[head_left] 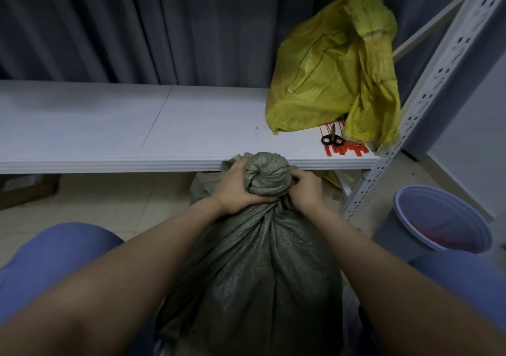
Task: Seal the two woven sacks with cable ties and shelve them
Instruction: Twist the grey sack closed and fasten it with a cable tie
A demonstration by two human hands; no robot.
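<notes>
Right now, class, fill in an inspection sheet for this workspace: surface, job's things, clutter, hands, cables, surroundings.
Surface: white shelf board, mostly bare at its left and middle.
Job's things: grey-green woven sack on the floor before the shelf, its neck bunched, no tie seen on it; yellow woven sack on the shelf's right end, top flopped over; red cable ties beside it.
Clutter: black-handled scissors lying on the ties.
Hands: left hand and right hand both grip the grey-green sack's neck.
Cables: nothing seen.
Surroundings: grey curtain behind; perforated shelf upright at right; blue bucket holding something red on the tiled floor.
</notes>
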